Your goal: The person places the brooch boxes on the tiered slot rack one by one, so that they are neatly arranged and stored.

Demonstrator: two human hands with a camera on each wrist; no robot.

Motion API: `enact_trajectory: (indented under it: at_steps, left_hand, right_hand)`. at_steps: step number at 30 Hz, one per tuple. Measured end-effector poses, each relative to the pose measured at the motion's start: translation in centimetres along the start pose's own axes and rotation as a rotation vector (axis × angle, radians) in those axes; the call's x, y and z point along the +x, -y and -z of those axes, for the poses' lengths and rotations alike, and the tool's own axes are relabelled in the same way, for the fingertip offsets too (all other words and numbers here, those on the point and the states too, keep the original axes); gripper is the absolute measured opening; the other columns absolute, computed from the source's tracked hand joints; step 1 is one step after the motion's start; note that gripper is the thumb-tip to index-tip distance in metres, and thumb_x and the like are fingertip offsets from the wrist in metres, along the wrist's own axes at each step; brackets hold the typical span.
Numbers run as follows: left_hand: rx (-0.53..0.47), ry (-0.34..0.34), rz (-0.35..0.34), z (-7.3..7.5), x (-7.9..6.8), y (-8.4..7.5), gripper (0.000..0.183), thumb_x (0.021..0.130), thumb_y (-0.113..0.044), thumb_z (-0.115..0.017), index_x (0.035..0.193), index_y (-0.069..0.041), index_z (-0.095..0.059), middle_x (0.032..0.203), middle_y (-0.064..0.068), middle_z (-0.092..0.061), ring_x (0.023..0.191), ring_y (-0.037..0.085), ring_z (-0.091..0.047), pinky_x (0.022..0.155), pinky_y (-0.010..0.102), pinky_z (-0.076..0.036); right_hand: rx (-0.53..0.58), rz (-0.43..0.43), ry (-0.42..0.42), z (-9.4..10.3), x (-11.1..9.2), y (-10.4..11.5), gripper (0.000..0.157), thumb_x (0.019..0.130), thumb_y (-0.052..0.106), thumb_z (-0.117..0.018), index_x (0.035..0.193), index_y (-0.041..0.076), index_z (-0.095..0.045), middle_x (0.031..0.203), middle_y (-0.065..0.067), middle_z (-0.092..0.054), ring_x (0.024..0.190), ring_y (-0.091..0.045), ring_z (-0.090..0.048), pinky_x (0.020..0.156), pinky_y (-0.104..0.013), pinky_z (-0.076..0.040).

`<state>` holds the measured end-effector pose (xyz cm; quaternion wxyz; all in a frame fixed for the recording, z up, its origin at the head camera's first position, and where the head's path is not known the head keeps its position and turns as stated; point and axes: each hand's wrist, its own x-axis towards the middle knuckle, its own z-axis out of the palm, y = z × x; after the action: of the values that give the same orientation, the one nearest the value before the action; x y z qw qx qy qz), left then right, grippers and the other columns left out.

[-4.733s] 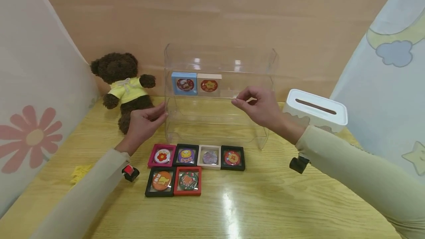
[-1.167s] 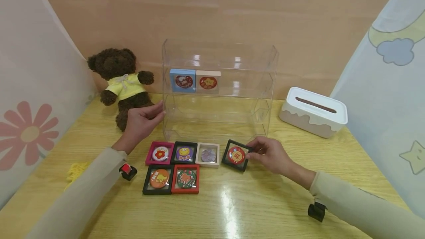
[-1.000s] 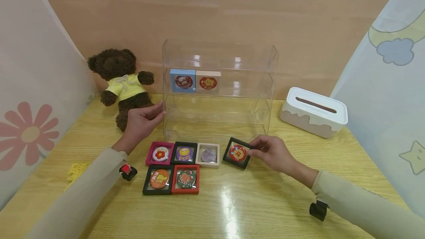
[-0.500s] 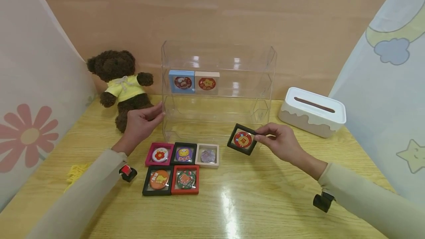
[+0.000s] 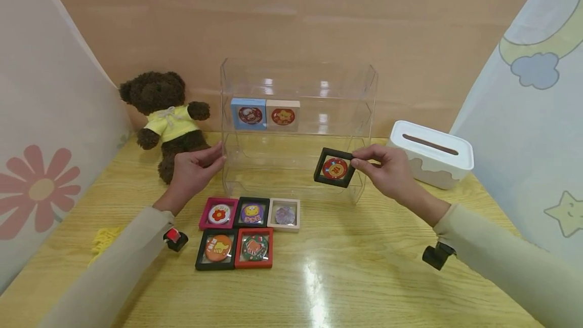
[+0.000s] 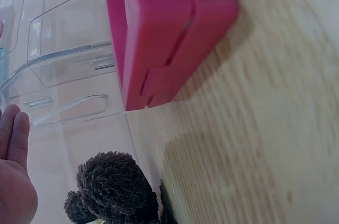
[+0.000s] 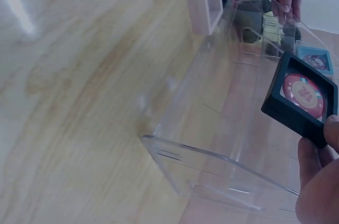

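My right hand (image 5: 387, 168) pinches the right corner of a black square frame with a red round badge (image 5: 335, 168), held tilted in front of the clear acrylic display rack (image 5: 291, 166). In the right wrist view, the black frame (image 7: 302, 97) shows between thumb and fingers, over the rack. My left hand (image 5: 193, 173) holds the rack's left side edge between thumb and fingers. A blue framed badge (image 5: 249, 114) and a cream framed badge (image 5: 283, 115) stand side by side on an upper tier of the rack.
Several framed badges lie in two rows before the rack, including a magenta frame (image 5: 218, 213) and a red frame (image 5: 254, 248). A brown teddy bear (image 5: 155, 92) leans at left. A white tissue box (image 5: 430, 153) stands at right. Something yellow (image 5: 106, 239) lies by my left sleeve.
My right hand has gone from the rack to the black frame at the row's right end, taken it, and raised it towards the rack. The left hand has stayed at the rack's edge.
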<state>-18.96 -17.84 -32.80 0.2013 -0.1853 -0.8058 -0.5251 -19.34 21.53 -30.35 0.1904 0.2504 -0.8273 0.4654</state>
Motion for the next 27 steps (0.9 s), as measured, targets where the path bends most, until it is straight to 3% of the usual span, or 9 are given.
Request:
enact_trajectory:
  at_steps: [6,15,27]
  left_hand:
    - [0.01,0.002,-0.009,0.1,0.1,-0.1,0.032,0.087,0.006,-0.065,0.118,0.01,-0.06,0.109,0.022,-0.063,0.095,0.012,-0.064,0.072,0.016,-0.051]
    - [0.013,-0.002,-0.007,0.1,0.1,-0.1,0.031,0.087,0.006,-0.064,0.118,0.011,-0.06,0.11,0.023,-0.062,0.094,0.009,-0.064,0.072,0.015,-0.05]
    - [0.025,0.002,0.0,0.0,0.1,-0.1,0.032,0.087,0.005,-0.065,0.119,0.009,-0.06,0.109,0.022,-0.063,0.096,0.017,-0.064,0.072,0.015,-0.05]
  right_hand:
    - [-0.014,0.046,-0.061,0.3,1.4,0.5,0.01,0.077,-0.012,-0.073,0.086,-0.008,-0.072,0.09,-0.021,-0.068,0.082,0.005,-0.061,0.068,-0.015,-0.051]
    - [-0.003,0.017,-0.11,0.3,3.2,1.1,0.008,0.08,-0.004,-0.074,0.088,-0.006,-0.074,0.093,-0.017,-0.07,0.081,0.003,-0.062,0.071,-0.016,-0.051]
    - [0.048,0.048,-0.182,-0.1,6.0,2.1,0.008,0.082,-0.003,-0.072,0.089,-0.008,-0.073,0.094,-0.019,-0.069,0.085,-0.003,-0.064,0.074,-0.02,-0.052]
